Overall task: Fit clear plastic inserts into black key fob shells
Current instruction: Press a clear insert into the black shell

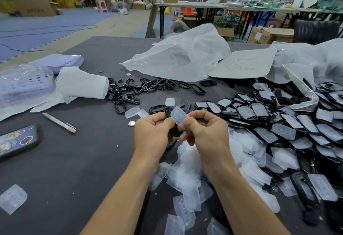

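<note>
My left hand (153, 132) and my right hand (206, 132) meet above the middle of the dark table (83, 160). Between them is a black key fob shell (174, 132), mostly hidden by my fingers. A clear plastic insert (178, 116) with round button bumps lies over the shell's top, pinched by my right thumb and fingers. Loose clear inserts (187, 175) are heaped below my wrists. Empty black shells (141, 88) lie scattered behind my hands. Shells with inserts on them (278, 123) are piled at the right.
A phone (17, 141) and a pen (59, 122) lie at the left, a coin cell (131, 123) close to my left hand. Purple trays in plastic (26, 84) and white paper (81, 84) sit far left. Crumpled plastic bags (185, 56) and a card (243, 63) lie behind.
</note>
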The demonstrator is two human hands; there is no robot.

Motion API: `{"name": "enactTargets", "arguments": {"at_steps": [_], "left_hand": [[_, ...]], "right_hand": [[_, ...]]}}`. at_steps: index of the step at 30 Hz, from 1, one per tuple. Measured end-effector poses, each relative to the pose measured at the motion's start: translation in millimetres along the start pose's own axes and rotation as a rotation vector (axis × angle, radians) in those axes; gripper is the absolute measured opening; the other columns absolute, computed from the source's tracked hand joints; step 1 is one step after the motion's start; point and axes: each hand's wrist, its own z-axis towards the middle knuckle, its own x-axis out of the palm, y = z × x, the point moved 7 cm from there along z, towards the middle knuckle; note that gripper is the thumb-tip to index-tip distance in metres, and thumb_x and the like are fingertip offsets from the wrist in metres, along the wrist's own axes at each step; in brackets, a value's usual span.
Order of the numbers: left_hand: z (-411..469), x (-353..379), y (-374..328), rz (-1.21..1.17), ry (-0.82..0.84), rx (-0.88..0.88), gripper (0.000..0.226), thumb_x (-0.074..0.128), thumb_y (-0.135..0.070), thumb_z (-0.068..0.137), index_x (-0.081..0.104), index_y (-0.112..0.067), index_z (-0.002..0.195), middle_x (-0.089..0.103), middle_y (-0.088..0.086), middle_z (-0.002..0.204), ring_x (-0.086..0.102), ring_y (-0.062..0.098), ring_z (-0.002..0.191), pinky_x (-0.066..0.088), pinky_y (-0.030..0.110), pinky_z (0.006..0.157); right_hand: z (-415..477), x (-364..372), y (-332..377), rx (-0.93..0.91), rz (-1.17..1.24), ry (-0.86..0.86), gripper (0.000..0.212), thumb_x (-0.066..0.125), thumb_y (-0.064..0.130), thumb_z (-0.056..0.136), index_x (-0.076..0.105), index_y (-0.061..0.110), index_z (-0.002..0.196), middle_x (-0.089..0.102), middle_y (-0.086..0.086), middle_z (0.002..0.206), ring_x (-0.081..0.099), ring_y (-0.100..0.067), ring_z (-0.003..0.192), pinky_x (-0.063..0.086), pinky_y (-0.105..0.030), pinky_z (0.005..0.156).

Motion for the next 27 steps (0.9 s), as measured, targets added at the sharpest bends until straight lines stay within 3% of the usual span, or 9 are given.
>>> {"name": "enactTargets", "arguments": {"at_steps": [5, 7, 9, 12, 14, 18, 20, 23, 27], "left_hand": [[1.3, -0.1, 3.0, -0.034, -0.031, -0.011, 0.033, 0.067, -0.001, 0.090, 0.083, -0.029, 0.084, 0.080, 0.006, 0.079, 0.079, 0.021, 0.070, 0.060, 0.027, 0.056], [0.6, 1.7, 3.6, -0.039, -0.019, -0.007, 0.034, 0.067, -0.001, 0.089, 0.083, -0.030, 0.084, 0.080, 0.006, 0.077, 0.077, 0.016, 0.066, 0.060, 0.025, 0.056], [0.6, 2.7, 3.7, -0.024, -0.008, 0.004, 0.035, 0.066, -0.001, 0.088, 0.083, -0.031, 0.080, 0.079, 0.006, 0.074, 0.074, 0.014, 0.064, 0.060, 0.026, 0.057], [2.7, 0.7, 0.5, -0.070, 0.000, 0.012, 0.050, 0.065, 0.000, 0.093, 0.081, -0.041, 0.071, 0.076, 0.002, 0.067, 0.072, 0.013, 0.061, 0.059, 0.025, 0.055], [4.1, -1.1, 1.0, -0.104, 0.016, 0.001, 0.051, 0.067, 0.000, 0.095, 0.081, -0.041, 0.070, 0.077, 0.001, 0.068, 0.074, 0.011, 0.061, 0.058, 0.022, 0.054], [5.1, 4.7, 5.3, -0.066, 0.080, -0.018, 0.016, 0.067, -0.002, 0.097, 0.079, -0.013, 0.096, 0.079, 0.011, 0.078, 0.075, 0.017, 0.067, 0.057, 0.022, 0.057], [5.7, 6.6, 7.0, -0.050, 0.108, -0.022, 0.014, 0.066, -0.002, 0.097, 0.079, -0.008, 0.098, 0.079, 0.014, 0.080, 0.073, 0.016, 0.065, 0.055, 0.020, 0.054], [4.4, 10.0, 6.9, -0.089, 0.158, -0.036, 0.015, 0.069, -0.002, 0.095, 0.082, -0.009, 0.093, 0.078, 0.018, 0.080, 0.073, 0.018, 0.065, 0.059, 0.026, 0.055], [2.0, 15.2, 7.7, -0.083, 0.191, -0.038, 0.023, 0.066, 0.000, 0.096, 0.083, -0.014, 0.095, 0.079, 0.019, 0.084, 0.074, 0.024, 0.069, 0.064, 0.034, 0.061]], "right_hand": [[-10.1, -18.6, 25.7, -0.386, -0.415, -0.313, 0.014, 0.079, 0.018, 0.085, 0.072, 0.025, 0.075, 0.065, 0.010, 0.057, 0.055, -0.007, 0.049, 0.043, -0.024, 0.050], [-19.2, -7.5, 35.4, -0.547, -0.735, -0.336, 0.012, 0.080, 0.025, 0.084, 0.071, 0.027, 0.076, 0.063, 0.011, 0.057, 0.058, -0.011, 0.053, 0.047, -0.031, 0.053], [-20.1, 6.5, 29.0, -0.532, -0.869, -0.236, 0.009, 0.079, 0.027, 0.083, 0.073, 0.026, 0.076, 0.064, 0.011, 0.059, 0.061, -0.016, 0.057, 0.051, -0.035, 0.058], [-13.6, 13.4, 14.6, -0.349, -0.681, -0.034, 0.011, 0.074, 0.026, 0.086, 0.077, 0.026, 0.075, 0.069, 0.013, 0.062, 0.066, -0.011, 0.061, 0.056, -0.037, 0.063], [-10.2, 11.4, 12.9, -0.278, -0.564, 0.012, 0.017, 0.071, 0.025, 0.089, 0.078, 0.025, 0.074, 0.073, 0.013, 0.066, 0.069, -0.009, 0.066, 0.056, -0.034, 0.066], [-11.7, 4.7, 12.6, -0.274, -0.561, -0.108, 0.019, 0.074, 0.027, 0.090, 0.076, 0.026, 0.071, 0.071, 0.017, 0.064, 0.068, -0.005, 0.066, 0.056, -0.029, 0.067], [-15.5, 4.0, 14.7, -0.307, -0.597, -0.199, 0.015, 0.079, 0.029, 0.084, 0.072, 0.026, 0.071, 0.068, 0.017, 0.061, 0.066, -0.006, 0.063, 0.055, -0.031, 0.065], [-11.7, -5.9, 19.5, -0.327, -0.593, -0.282, 0.023, 0.087, 0.034, 0.076, 0.065, 0.030, 0.080, 0.062, 0.011, 0.062, 0.061, -0.008, 0.062, 0.049, -0.023, 0.058], [-6.1, -7.4, 20.0, -0.312, -0.520, -0.163, 0.019, 0.084, 0.016, 0.080, 0.075, 0.031, 0.086, 0.070, 0.017, 0.072, 0.066, -0.005, 0.069, 0.050, -0.015, 0.063]]}}
